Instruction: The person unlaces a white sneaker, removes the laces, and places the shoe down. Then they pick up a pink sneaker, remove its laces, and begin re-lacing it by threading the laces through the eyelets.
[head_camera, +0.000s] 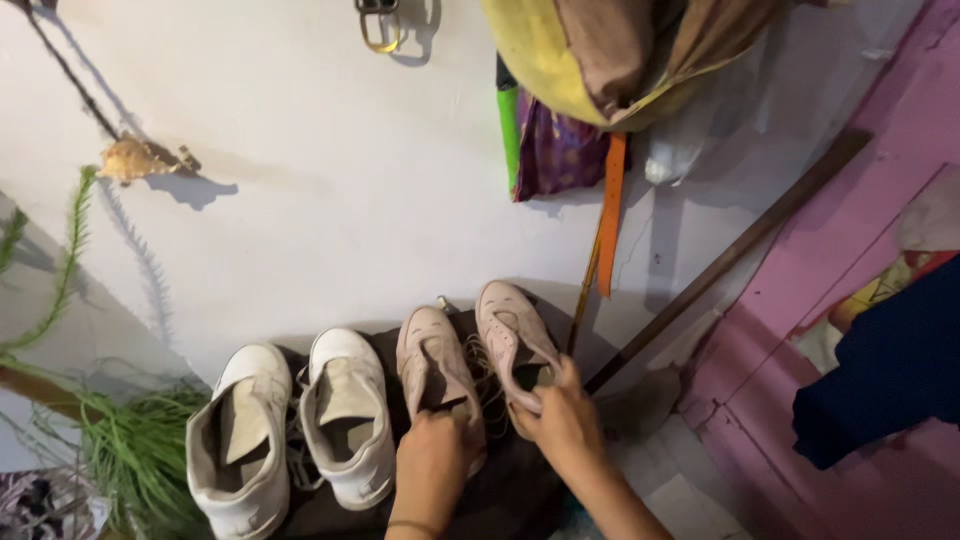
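The fingers (545, 392) of the right hand (565, 420) are curled over the heel opening of a pale pink shoe (510, 335), pinching its rim and tongue. The left hand (432, 455) closes on the heel of the other pink shoe (432, 365); its fingertips are tucked under the collar, so how tightly they press cannot be told. Both pink shoes sit side by side on a dark mat (500, 495) on the floor, toes pointing at the white wall (330, 200), with loose laces between them. Just to their left stands a pair of white sneakers (300, 425). Judging by the grip, the step in hand is setting the pink pair in line. Any further move calls for a firm heel hold, keeping the laces from snagging.
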